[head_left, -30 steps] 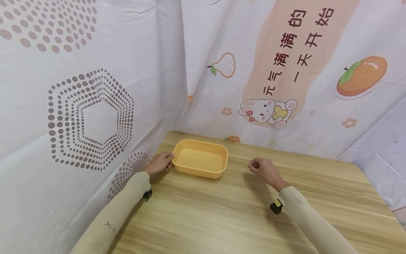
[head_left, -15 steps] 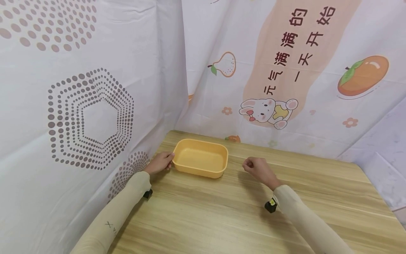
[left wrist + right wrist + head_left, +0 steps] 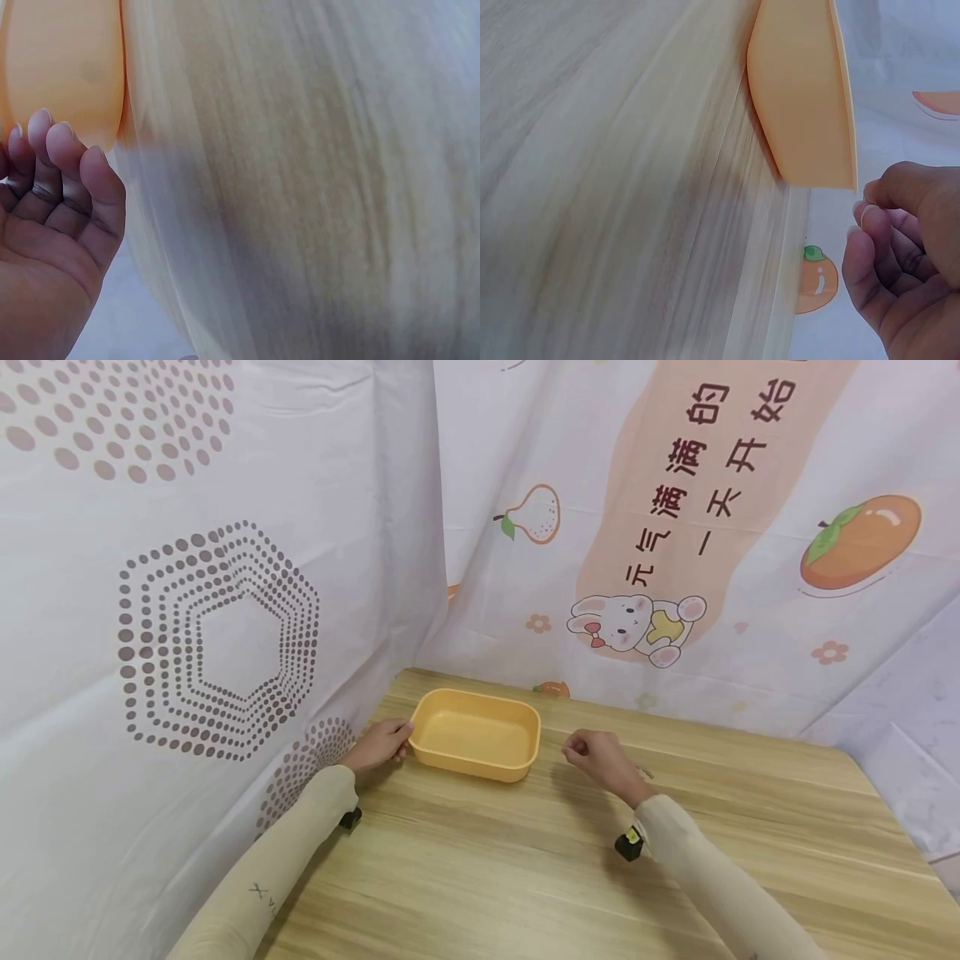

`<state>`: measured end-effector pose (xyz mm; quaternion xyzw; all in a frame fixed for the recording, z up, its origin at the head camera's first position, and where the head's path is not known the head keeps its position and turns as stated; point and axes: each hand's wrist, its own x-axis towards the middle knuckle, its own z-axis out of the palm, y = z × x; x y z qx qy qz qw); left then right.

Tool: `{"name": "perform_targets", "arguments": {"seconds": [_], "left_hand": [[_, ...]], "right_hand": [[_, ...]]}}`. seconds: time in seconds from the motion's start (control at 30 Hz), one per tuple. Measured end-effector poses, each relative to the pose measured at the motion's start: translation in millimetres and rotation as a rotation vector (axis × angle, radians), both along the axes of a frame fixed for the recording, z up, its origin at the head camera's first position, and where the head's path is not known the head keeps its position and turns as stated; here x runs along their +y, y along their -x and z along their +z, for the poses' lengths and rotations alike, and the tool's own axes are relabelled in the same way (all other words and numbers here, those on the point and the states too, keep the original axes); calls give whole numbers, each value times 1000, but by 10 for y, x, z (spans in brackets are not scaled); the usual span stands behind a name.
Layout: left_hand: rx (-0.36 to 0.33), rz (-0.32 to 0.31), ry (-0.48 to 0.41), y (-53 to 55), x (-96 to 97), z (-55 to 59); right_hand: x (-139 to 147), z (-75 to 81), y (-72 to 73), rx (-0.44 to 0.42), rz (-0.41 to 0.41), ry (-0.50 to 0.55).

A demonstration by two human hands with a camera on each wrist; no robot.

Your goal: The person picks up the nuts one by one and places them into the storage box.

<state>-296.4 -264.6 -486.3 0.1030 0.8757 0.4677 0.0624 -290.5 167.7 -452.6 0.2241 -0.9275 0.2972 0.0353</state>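
Note:
A yellow rectangular plastic basin (image 3: 476,737) with rounded corners stands on the wooden table, and nothing shows inside it. My left hand (image 3: 381,745) holds its left end, thumb at the rim and fingers against the outer wall. In the left wrist view the curled fingers (image 3: 101,180) lie along the basin's side (image 3: 67,67); the thumb is hidden there. To the right of the basin, my right hand (image 3: 603,760) is apart from it, above the table. Its fingers are curled with the thumb against the index finger (image 3: 874,225), and nothing shows between them.
A small thin item (image 3: 645,772) lies on the table just behind the right wrist. White printed cloths hang along the left side (image 3: 397,527) and the back (image 3: 510,585) of the wooden table (image 3: 480,868). A small black device (image 3: 628,845) sits under the right cuff.
My right hand has moved left, closer to the basin, and the small item behind the wrist has come into sight. My left hand and the basin stay in place.

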Motion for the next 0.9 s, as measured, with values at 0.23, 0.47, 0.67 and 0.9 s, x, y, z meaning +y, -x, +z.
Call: {"name": "perform_targets", "arguments": {"seconds": [0.23, 0.47, 0.67, 0.9], "left_hand": [[-2, 10, 8, -16, 16, 29], [9, 2, 8, -7, 12, 3], [4, 1, 5, -14, 21, 6], [12, 3, 24, -6, 14, 14]], "right_hand": [[-65, -17, 24, 5, 2, 4], [-145, -18, 26, 7, 18, 16], [-211, -10, 22, 5, 14, 6], [-288, 14, 14, 17, 20, 20]]}}
